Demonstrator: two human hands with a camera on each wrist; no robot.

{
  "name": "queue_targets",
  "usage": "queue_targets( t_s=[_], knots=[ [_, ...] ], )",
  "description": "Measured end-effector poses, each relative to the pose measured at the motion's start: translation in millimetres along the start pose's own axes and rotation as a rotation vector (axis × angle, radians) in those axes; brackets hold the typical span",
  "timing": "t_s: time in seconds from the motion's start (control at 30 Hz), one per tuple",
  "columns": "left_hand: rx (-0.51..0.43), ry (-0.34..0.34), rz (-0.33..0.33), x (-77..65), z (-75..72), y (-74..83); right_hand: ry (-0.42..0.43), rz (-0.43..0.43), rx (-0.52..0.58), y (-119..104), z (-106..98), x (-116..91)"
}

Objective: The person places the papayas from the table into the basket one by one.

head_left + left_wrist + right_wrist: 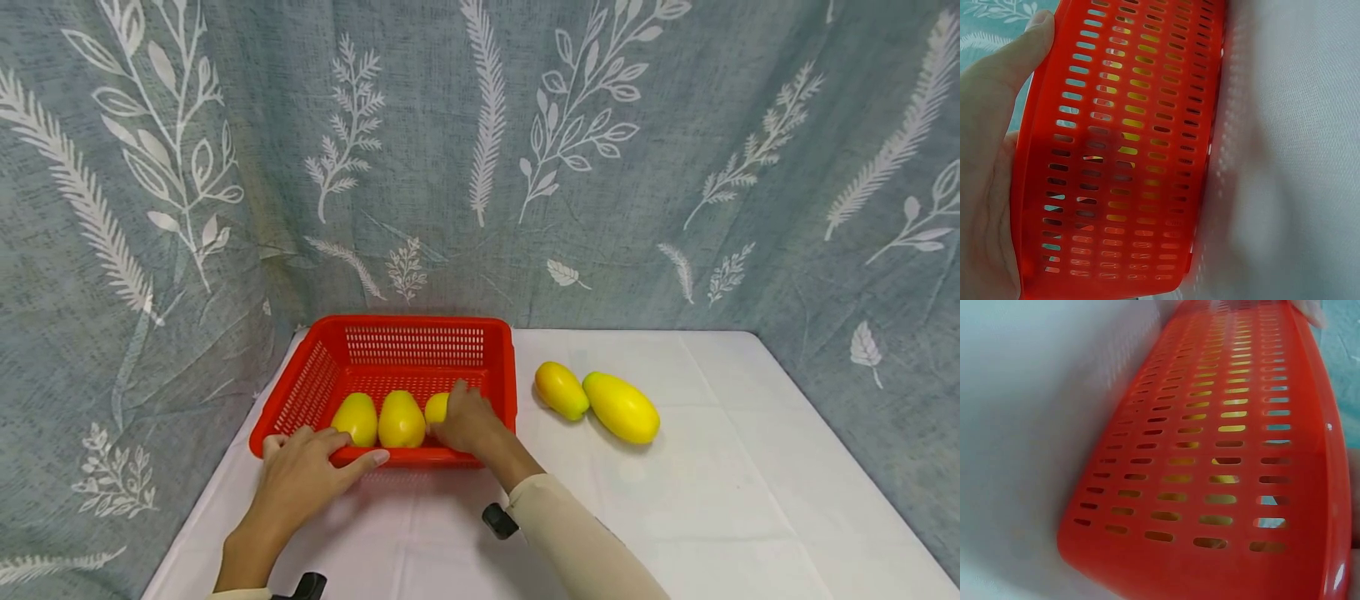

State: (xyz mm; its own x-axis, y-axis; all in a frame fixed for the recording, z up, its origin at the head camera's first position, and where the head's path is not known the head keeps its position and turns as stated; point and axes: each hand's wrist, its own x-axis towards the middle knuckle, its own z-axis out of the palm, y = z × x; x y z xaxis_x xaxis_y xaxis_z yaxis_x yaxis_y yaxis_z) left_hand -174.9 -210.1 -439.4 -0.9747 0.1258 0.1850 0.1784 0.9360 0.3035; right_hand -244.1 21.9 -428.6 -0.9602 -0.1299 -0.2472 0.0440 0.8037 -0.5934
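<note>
A red plastic basket with slotted walls stands at the table's back left. Two yellow mango-shaped fruits lie side by side in it: a left fruit and a middle fruit. My left hand grips the near rim at the left, its thumb lying along the edge. Reaching over that rim, my right hand has its fingers curled round a third yellow fruit, mostly hidden behind the hand. Through the slots in both wrist views, yellow shows inside the basket.
Right of the basket, an orange-yellow fruit with a green end touches a longer yellow fruit. A white cloth covers the table. Grey-blue leaf-patterned curtains hang behind and on both sides.
</note>
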Motion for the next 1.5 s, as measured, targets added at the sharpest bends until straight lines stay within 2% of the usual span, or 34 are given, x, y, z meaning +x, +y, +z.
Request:
queue_targets(
  t_s=[0.27, 0.53, 0.87, 1.13, 1.3, 1.5],
  knots=[
    [0.006, -0.028, -0.012, 0.3, -3.0, 0.1, 0.078, -0.137, -0.007, 2.2, -3.1, -7.3],
    [-0.002, -0.054, -0.01, 3.9, -2.6, 1.0, 0.158, -0.223, -0.004, 7.1, -9.8, -21.4],
    [0.0, -0.043, 0.0, 8.1, -3.9, 2.4, 0.147, -0.294, 0.196, 25.3, -33.0, -45.0],
    [-0.002, -0.056, -0.002, 11.8, -5.6, 3.5, 0.18, -0.314, 0.302, 44.4, -50.0, -67.4],
    [-0.002, -0.066, -0.009, 12.4, -7.5, 3.5, 0.242, -0.327, 0.368, 63.0, -59.7, -81.4],
    [0.002, -0.072, -0.015, 12.2, -9.0, 3.8, 0.344, -0.272, 0.392, 90.6, -72.2, -95.9]
  ],
)
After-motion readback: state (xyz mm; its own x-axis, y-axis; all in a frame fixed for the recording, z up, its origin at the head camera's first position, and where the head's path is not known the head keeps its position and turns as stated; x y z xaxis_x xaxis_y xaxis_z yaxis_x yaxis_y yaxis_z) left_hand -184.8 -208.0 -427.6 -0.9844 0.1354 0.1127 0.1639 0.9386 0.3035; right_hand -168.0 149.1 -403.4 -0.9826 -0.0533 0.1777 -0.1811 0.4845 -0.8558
